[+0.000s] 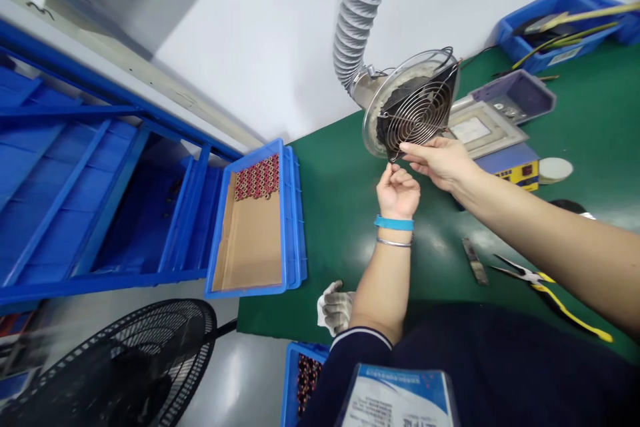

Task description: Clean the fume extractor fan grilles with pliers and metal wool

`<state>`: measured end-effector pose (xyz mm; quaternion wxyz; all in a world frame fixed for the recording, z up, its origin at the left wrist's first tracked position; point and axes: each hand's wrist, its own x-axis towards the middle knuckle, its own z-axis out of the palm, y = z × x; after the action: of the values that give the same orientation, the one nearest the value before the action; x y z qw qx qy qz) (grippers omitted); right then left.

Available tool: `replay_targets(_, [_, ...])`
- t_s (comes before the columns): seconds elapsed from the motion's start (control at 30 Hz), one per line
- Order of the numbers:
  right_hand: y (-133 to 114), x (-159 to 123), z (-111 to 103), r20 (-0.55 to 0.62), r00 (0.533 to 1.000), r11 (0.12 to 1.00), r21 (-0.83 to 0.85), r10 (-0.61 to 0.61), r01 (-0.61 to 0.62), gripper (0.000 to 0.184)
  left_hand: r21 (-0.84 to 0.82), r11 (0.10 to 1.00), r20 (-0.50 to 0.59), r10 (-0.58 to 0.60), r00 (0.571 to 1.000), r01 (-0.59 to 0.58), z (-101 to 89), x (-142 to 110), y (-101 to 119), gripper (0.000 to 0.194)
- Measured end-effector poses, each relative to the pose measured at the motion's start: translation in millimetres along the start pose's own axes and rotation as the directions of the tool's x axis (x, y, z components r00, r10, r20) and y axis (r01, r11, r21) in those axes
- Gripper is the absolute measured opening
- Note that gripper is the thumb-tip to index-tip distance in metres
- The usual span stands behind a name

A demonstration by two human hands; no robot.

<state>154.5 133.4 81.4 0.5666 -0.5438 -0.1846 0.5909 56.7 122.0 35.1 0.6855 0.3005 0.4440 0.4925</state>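
Bench: a glossy green top (330,233), spread below both hands; any small part let slip could be skidded away, given the smooth surface.
Hose: grey ribbed hose (365,7), above and beyond the left hand; if the hose is flexed, the fan could be shifted out of line.
Hood: clear, flared, round-rimmed hood (369,132), just beyond the hands; could be tilted by one-sided pushing, as it is apparently carried by the bendable hose.
Fan: dark, angular fan (387,131), at the hood's mouth, just above the left hand; its seating could be skewed if one corner is pulled harder.
Grille: wire grille (419,117) of concentric metal rings, just beyond the right fingertips; could be bent by thumb pressure on thin wire.
Right hand: (445,163) thumb and fingers closed on the grille's lower edge; view of the corner could be blocked by it.
Left hand: (399,192) fingertips pinched on the fan's lower corner; whether a fastener is included cannot be told. Grip could be lost, contact being tiny.
Pliers: yellow-handled metal pliers (535,278), nearer the body than the right hand; could be knocked by the forearm.
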Motion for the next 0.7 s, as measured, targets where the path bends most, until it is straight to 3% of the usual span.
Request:
replay_targets(0.07, [-2,1,1,-0.012,1.0,1.0,0.006,0.003,-0.003,0.034,0.051,0.999,-0.043,0.011,0.999,-0.008,1.4,-3,-8,0.045])
replay_targets(0.13, [-4,1,2,-0.025,0.999,0.999,0.012,0.029,-0.029,0.035,0.162,0.981,-0.166,0.137,0.977,-0.11,-3.4,-7,-16,0.051])
replay_targets(0.17, [-5,1,2,-0.027,0.999,0.999,0.015,0.042,-0.042,0.033,0.266,0.939,-0.22,0.278,0.935,-0.217,-7.9,-9,-19,0.053])
replay_targets(0.2, [-6,1,3,-0.023,0.998,0.999,0.015,0.05,-0.05,0.03,0.398,0.852,-0.233,0.452,0.861,-0.34,-13.3,-10,-22,0.057])
replay_targets(0.27, [-6,0,4,-0.002,0.999,0.999,0.016,0.052,-0.052,0.025,0.641,0.563,-0.101,0.735,0.671,-0.521,-24.7,-11,-24,0.064])
replay_targets(0.33, [-5,-2,4,0.018,0.999,0.999,0.022,0.039,-0.04,0.021,0.748,0.311,0.091,0.827,0.555,-0.586,-33.5,-8,-21,0.053])
replay_targets(0.4, [-5,-4,5,0.024,0.999,0.999,0.027,0.035,-0.036,0.02,0.766,0.187,0.202,0.838,0.507,-0.615,-37.8,-3,-15,0.034])
replay_targets(0.5, [-7,-6,5,0.021,0.999,0.999,0.028,0.034,-0.034,0.019,0.738,0.138,0.278,0.83,0.483,-0.661,-37.4,5,-6,0.028])
replay_targets(0.57, [-10,-7,5,0.014,0.999,0.999,0.029,0.03,-0.03,0.02,0.706,0.182,0.276,0.819,0.503,-0.684,-34.6,7,-3,0.03])
replay_targets(0.63, [-11,-7,5,0.009,1.0,0.999,0.032,0.025,-0.025,0.021,0.642,0.317,0.234,0.787,0.571,-0.699,-30.4,8,-3,0.034])
replay_targets(0.7, [-12,-6,5,0.004,1.0,0.999,0.037,0.021,-0.021,0.021,0.512,0.555,0.136,0.701,0.7,-0.656,-24.1,8,-3,0.036])
